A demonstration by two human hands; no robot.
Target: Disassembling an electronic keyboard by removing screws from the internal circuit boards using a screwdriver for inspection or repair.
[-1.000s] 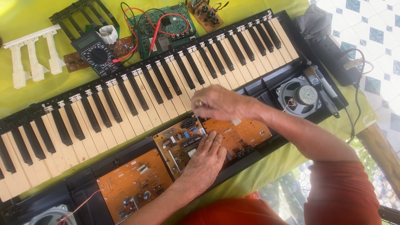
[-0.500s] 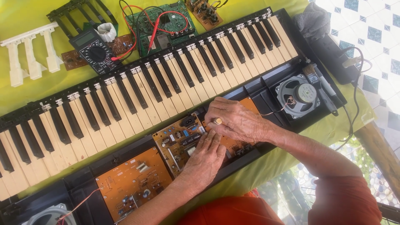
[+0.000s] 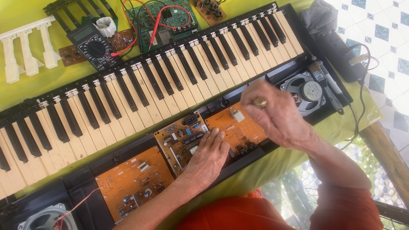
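Note:
An opened electronic keyboard [image 3: 149,89] lies across a yellow-green cloth, its black and white keys in place and its circuit boards bare along the near side. My left hand [image 3: 208,159] lies flat on the middle circuit board [image 3: 179,138], fingertips at its seam with the right orange board [image 3: 238,127]. My right hand [image 3: 275,115] hovers blurred over that orange board's right end, fingers curled and a ring showing. Whether it pinches anything small is hidden.
A third orange board [image 3: 128,179] and a speaker [image 3: 44,219] sit at the near left, and another speaker [image 3: 304,91] at the right beside a brush [image 3: 324,79]. Behind the keys lie a multimeter [image 3: 91,44], a green board [image 3: 170,17] and white key parts [image 3: 25,47]. A power strip [image 3: 341,51] sits far right.
My right hand left the board's edge by the keys, moved right and lifted over the orange board's right end. My left hand stayed on the middle board.

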